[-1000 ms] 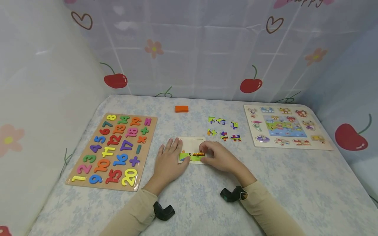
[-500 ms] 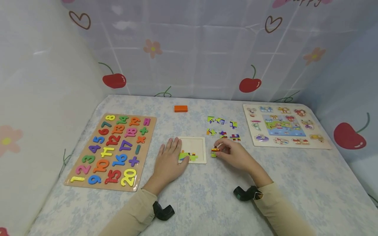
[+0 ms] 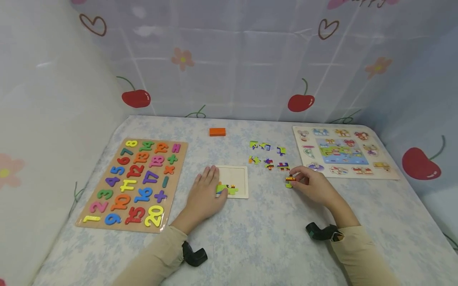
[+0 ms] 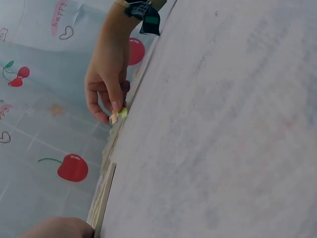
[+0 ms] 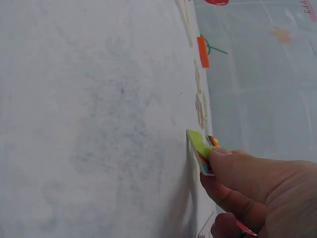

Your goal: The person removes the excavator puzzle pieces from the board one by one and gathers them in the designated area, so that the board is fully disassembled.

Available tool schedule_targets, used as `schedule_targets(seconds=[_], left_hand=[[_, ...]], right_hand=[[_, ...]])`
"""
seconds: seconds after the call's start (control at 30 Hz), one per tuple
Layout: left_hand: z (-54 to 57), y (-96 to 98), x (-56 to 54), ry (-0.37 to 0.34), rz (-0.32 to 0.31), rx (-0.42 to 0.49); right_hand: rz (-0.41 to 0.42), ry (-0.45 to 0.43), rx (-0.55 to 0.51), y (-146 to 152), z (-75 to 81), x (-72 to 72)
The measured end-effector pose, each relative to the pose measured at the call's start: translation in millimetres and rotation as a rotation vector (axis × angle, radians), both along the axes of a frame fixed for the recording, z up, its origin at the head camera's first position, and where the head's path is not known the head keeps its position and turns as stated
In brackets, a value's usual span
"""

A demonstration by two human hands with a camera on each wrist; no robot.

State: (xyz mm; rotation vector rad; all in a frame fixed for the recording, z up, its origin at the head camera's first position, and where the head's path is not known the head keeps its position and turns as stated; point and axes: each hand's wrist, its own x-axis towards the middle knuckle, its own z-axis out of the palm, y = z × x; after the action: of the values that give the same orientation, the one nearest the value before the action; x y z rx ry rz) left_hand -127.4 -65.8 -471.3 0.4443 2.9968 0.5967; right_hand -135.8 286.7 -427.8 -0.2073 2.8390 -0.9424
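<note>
My left hand (image 3: 204, 194) lies flat with fingers straight over the left edge of a small wooden puzzle tray (image 3: 241, 174). Green puzzle pieces (image 3: 230, 190) sit in the tray's lower left, partly hidden by the thumb. Off to the right, my right hand (image 3: 316, 188) pinches a green, red and yellow puzzle piece (image 5: 198, 144) between thumb and fingers. In the right wrist view that piece is tilted, with its lower edge close over the table. Several loose puzzle pieces (image 3: 265, 147) lie in two rows between the tray and the right hand.
A number board (image 3: 179, 159) with colourful numerals and signs lies at the left. Behind the tray is an orange block (image 3: 217, 132). A larger picture puzzle board (image 3: 384, 174) lies at the back right, just beyond the right hand. Printed curtains (image 3: 229, 79) enclose the table.
My right hand has lifted a puzzle piece out of the tray's lower right and carried it rightward, past the loose pieces. The left hand has stayed on the tray.
</note>
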Motion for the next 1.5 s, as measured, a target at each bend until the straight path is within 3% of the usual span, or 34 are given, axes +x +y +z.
schedule_targets(seconds=[0.27, 0.53, 0.77, 0.87, 1.0, 1.5], left_hand=[[-0.4, -5.5, -1.1, 0.009, -0.018, -0.024], [-4.0, -5.8, 0.3, 0.035, -0.022, -0.042], [-5.8, -6.0, 0.3, 0.055, -0.021, -0.018], [-5.6, -6.2, 0.5, 0.069, 0.020, 0.049], [-6.1, -6.7, 0.3, 0.073, 0.068, 0.101], [-4.2, -9.9, 1.4, 0.078, 0.041, 0.049]], right_hand=[[0.001, 0.002, 0.068, 0.3, -1.2, -2.0], [-0.012, 0.037, 0.294, -4.2, 3.9, -5.1], [-0.020, 0.075, 0.119, -23.3, 5.1, -1.5], [0.020, 0.105, 0.083, -42.5, 5.0, 0.7], [0.119, 0.154, 0.118, -71.6, 4.1, 4.4], [0.327, 0.165, 0.171, -141.4, -1.9, 4.4]])
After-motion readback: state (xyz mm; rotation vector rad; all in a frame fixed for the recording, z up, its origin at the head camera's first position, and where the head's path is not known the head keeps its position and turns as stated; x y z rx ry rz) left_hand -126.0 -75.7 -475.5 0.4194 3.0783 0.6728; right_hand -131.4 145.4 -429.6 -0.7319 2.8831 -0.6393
